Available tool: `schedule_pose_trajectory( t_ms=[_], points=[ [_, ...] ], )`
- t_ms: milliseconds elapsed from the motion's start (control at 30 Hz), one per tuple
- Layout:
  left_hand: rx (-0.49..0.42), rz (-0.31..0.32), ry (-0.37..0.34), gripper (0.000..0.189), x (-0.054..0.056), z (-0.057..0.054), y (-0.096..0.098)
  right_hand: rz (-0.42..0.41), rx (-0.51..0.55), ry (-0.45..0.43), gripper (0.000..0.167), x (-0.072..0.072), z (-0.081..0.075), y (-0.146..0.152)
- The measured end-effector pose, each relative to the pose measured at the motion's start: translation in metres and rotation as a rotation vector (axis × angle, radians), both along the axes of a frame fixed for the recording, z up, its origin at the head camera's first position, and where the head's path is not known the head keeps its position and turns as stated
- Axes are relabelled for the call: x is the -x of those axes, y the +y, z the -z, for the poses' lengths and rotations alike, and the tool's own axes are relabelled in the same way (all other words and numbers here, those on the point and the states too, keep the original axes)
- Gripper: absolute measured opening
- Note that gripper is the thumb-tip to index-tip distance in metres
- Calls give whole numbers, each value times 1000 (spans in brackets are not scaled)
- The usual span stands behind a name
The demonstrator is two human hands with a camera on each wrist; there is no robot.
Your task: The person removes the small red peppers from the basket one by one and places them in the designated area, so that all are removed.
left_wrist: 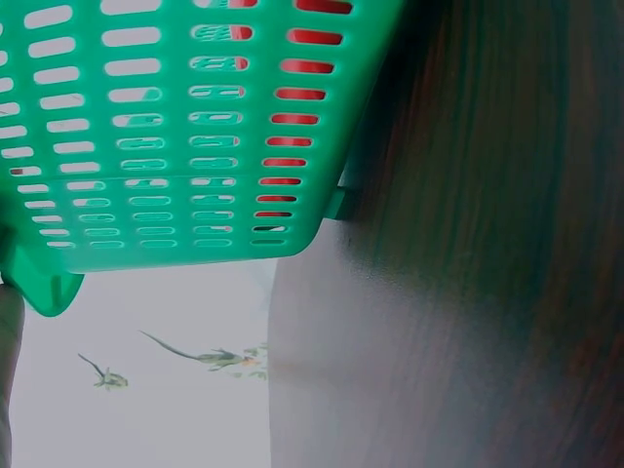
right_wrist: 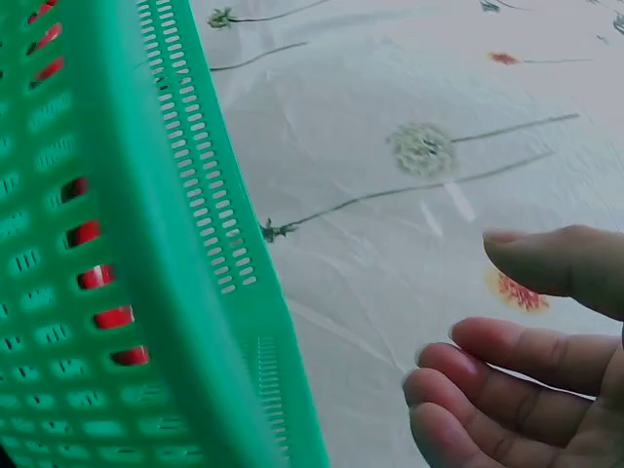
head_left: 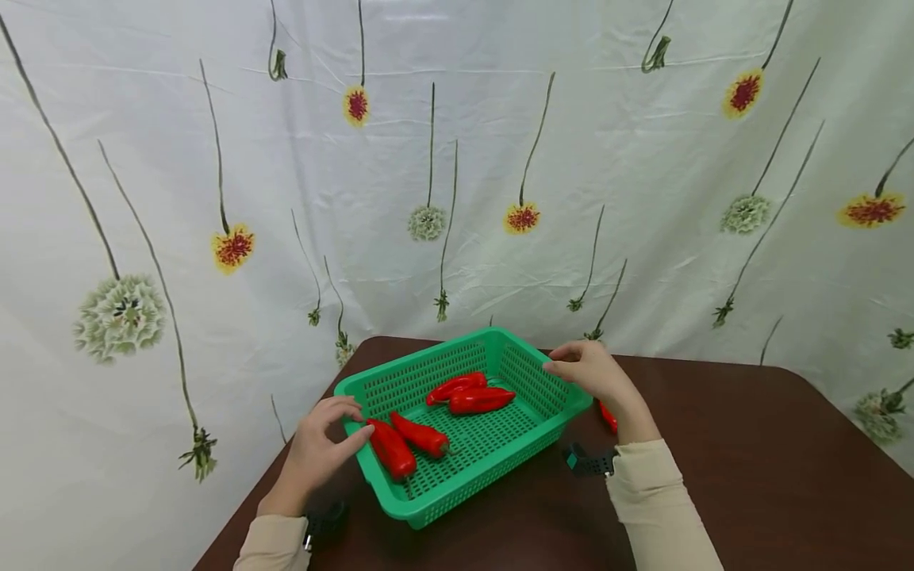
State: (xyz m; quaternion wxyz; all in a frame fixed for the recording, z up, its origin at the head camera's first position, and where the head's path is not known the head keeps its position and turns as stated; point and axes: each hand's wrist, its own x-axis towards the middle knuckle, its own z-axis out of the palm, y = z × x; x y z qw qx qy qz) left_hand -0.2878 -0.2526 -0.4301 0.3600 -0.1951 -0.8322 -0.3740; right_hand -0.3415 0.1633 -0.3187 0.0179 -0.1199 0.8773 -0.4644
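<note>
A green plastic basket (head_left: pixel 471 492) with slotted walls sits at an angle on the table. Inside, two red peppers (head_left: pixel 391 450) lie towards its left end and two more red peppers (head_left: pixel 481 400) towards the back. My left hand (head_left: pixel 317 448) is at the basket's left rim, thumb and fingers apart; one finger shows beside the rim in the left wrist view, and whether it touches is unclear. Over the right end hovers my right hand (head_left: pixel 593 371). Its fingers (right_wrist: pixel 526 351) are loosely bent, apart from the basket and holding nothing in the right wrist view.
Part of another red pepper (head_left: pixel 608 416) shows on the dark brown table (head_left: pixel 757 468), mostly hidden by my right wrist. Behind the table hangs a white cloth (head_left: pixel 485 277) printed with flowers. Black straps (head_left: pixel 591 461) are around both wrists.
</note>
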Motion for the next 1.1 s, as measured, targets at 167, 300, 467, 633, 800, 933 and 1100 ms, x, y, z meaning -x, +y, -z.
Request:
schedule_pose_trajectory(
  t_ms=[167, 300, 467, 633, 800, 933, 1100],
  points=[
    [1, 7, 2, 19, 1, 0, 0, -127, -19, -49, 46, 12, -12, -7],
    [3, 11, 8, 19, 0, -1, 0, -218, -19, -83, 45, 23, -18, -9],
    [3, 15, 14, 18, -1, -1, 1, -273, -27, -135, 46, 38, -26, -11],
    [-4, 19, 16, 18, -1, -1, 1, -293, -13, -193, 46, 53, -28, -16],
    [-6, 21, 22, 18, -1, 0, 0, -307, -13, -197, 44, 67, -25, -24],
    [-1, 17, 20, 19, -2, 1, 0, -320, -33, -195, 44, 72, -22, -32],
    [-3, 20, 14, 19, -2, 0, 1, -309, -48, -209, 43, 76, -16, -40]
  ],
)
